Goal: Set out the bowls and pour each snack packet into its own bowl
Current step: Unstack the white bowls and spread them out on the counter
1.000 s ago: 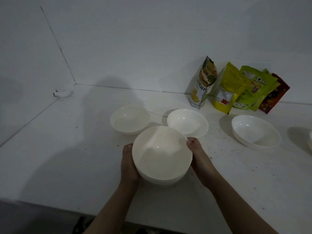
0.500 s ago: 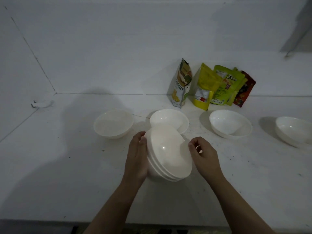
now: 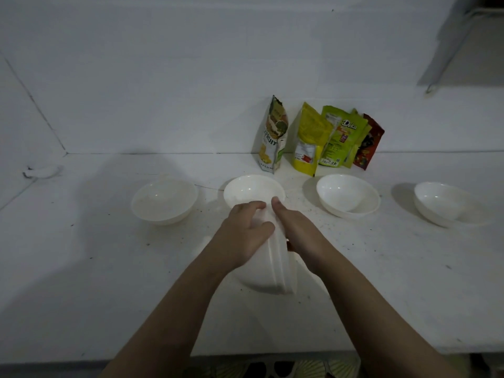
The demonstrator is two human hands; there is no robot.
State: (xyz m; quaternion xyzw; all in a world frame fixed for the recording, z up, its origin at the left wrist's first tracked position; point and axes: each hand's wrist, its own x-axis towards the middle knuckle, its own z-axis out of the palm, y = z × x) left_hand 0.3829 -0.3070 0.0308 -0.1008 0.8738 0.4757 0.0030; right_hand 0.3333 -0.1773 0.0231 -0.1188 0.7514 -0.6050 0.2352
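I had tipped the stack (image 3: 275, 257) on edge, left hand (image 3: 242, 236) and right hand (image 3: 297, 230) clasping it, to peel off another bowl.

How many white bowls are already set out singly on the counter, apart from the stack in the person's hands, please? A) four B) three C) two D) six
A: four single bowls stand in a row on the counter, far left bowl, second bowl, third bowl and far right bowl, while both hands grip the tilted stack of bowls.
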